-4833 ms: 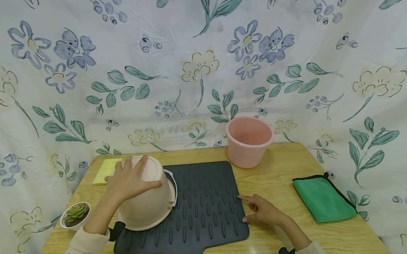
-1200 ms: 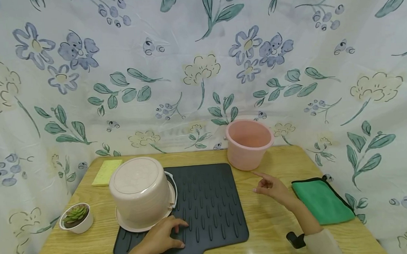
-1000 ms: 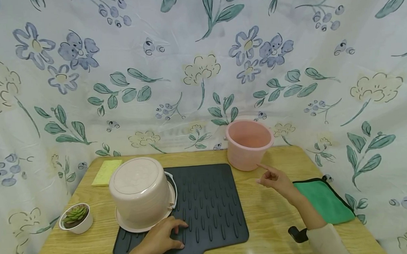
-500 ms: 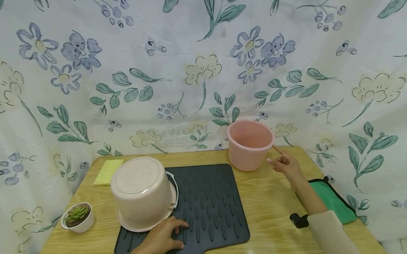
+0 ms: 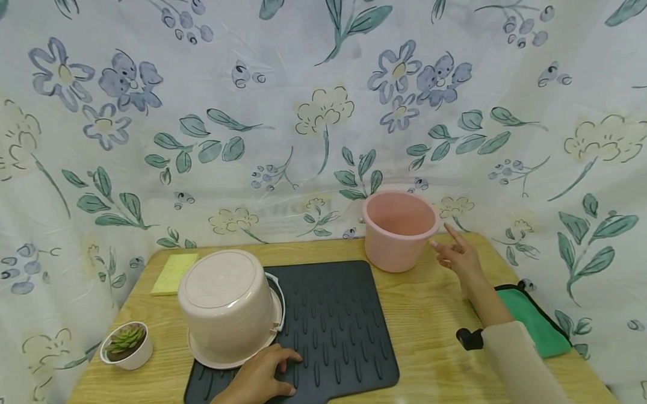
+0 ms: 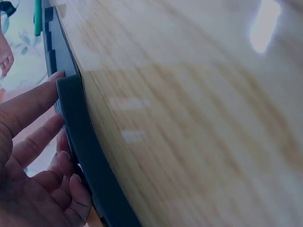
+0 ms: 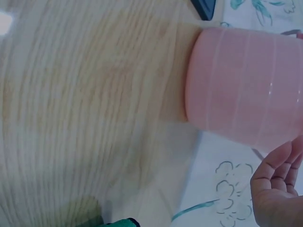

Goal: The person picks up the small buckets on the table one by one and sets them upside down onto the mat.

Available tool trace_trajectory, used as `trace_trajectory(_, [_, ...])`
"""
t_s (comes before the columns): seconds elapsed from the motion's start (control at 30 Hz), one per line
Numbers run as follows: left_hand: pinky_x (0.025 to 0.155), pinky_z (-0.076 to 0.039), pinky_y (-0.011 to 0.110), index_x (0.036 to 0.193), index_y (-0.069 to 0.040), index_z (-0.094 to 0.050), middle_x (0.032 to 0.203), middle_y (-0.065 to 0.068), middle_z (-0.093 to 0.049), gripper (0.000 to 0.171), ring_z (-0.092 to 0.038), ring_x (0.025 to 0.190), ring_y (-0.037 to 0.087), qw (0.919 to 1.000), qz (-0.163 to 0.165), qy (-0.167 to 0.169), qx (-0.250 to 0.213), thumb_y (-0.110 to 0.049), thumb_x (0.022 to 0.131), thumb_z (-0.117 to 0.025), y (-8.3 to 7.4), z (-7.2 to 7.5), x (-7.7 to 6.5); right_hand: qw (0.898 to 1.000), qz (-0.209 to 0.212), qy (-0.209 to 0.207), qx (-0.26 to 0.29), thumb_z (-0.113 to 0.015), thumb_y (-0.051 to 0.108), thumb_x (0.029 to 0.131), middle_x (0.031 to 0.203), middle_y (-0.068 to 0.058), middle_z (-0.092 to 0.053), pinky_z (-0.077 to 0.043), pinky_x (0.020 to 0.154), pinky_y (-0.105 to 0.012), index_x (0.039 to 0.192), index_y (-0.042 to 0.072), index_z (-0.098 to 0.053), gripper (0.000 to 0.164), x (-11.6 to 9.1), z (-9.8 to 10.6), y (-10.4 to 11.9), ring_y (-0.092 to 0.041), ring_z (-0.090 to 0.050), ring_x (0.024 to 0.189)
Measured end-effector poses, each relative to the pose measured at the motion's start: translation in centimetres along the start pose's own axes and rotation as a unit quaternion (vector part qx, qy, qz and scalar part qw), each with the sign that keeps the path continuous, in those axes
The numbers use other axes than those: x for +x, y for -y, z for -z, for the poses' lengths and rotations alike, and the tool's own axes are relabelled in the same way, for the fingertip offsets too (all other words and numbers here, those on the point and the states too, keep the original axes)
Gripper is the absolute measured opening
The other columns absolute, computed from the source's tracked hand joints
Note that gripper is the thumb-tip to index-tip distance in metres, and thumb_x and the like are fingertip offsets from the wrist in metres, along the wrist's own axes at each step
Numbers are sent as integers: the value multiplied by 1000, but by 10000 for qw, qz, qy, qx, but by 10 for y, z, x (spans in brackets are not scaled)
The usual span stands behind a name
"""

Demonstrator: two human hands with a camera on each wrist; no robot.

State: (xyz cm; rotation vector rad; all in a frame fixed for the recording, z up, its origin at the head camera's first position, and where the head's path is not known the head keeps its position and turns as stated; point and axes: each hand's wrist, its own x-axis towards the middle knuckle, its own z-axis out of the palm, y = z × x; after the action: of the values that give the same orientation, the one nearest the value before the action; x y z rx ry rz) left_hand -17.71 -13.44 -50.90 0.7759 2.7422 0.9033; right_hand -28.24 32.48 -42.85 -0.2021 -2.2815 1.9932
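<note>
In the head view my left hand (image 5: pixel 259 378) rests on the dark drying mat (image 5: pixel 339 322), in front of an upturned cream bucket (image 5: pixel 230 308). Its fingers are loosely bent and hold nothing; the left wrist view shows the fingertips at the edge of the mat (image 6: pixel 92 137). My right hand (image 5: pixel 459 257) is beside the right side of a pink bucket (image 5: pixel 393 247) that stands upright, its index finger pointing forward near the rim. In the right wrist view the right hand (image 7: pixel 277 184) is close against the pink bucket (image 7: pixel 241 85); whether it touches is unclear.
A green cloth with black edging (image 5: pixel 540 325) lies at the right, partly behind the right forearm. A potted succulent (image 5: pixel 128 346) and a yellow pad (image 5: pixel 175 273) are at the left of the wooden table (image 5: pixel 428 366). A floral curtain (image 5: pixel 279 186) hangs behind.
My left hand has gone from the cream bucket's base down to the mat, and has since stayed there. The right hand has moved from the mat's right edge forward to the pink bucket.
</note>
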Motion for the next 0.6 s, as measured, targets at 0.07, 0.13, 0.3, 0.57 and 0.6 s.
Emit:
trace_trajectory(0.07, [62, -35, 24, 108, -26, -72, 81, -13, -47, 47, -41, 73, 1, 10000, 12, -2, 15, -30, 65, -90, 0, 0, 0, 9999, -58, 1, 93, -66, 29, 96, 83, 12, -56, -53, 79, -17, 160, 29, -18, 80, 4, 1, 1, -2, -60, 79])
trace_trajectory(0.13, [62, -35, 24, 108, -26, -71, 81, -13, -47, 47, -42, 73, 1, 10000, 9, -14, 39, -30, 65, -90, -1, 0, 0, 9997, -111, 9, 221, -66, 28, 96, 84, 10, -56, -53, 80, -17, 160, 29, -16, 81, 8, 2, 4, -2, -61, 80])
trace_trajectory(0.3, [62, -35, 24, 108, -26, -71, 81, -14, -47, 46, -42, 73, 1, 10000, 17, -43, 85, -30, 65, -90, -2, 0, 0, 9951, -359, 77, 921, -66, 20, 96, 94, 5, -56, -54, 82, -17, 160, 30, -11, 84, 19, 2, 11, -2, -64, 82])
trace_trajectory(0.57, [62, -34, 24, 108, -27, -71, 81, -14, -47, 46, -41, 73, 1, 10000, 54, -23, 69, -30, 66, -89, -2, 0, -1, 9774, -609, 165, 2017, -63, 6, 96, 90, 2, -67, -55, 85, -22, 161, 26, -4, 90, 26, 0, 20, -7, -70, 82])
trace_trajectory(0.6, [62, -34, 23, 108, -27, -71, 81, -14, -47, 46, -41, 73, 1, 10000, 45, -24, 64, -30, 66, -89, -2, 0, -1, 9757, -629, 187, 2089, -63, 5, 96, 91, 1, -67, -55, 86, -22, 161, 26, -4, 90, 27, 0, 21, -8, -70, 82])
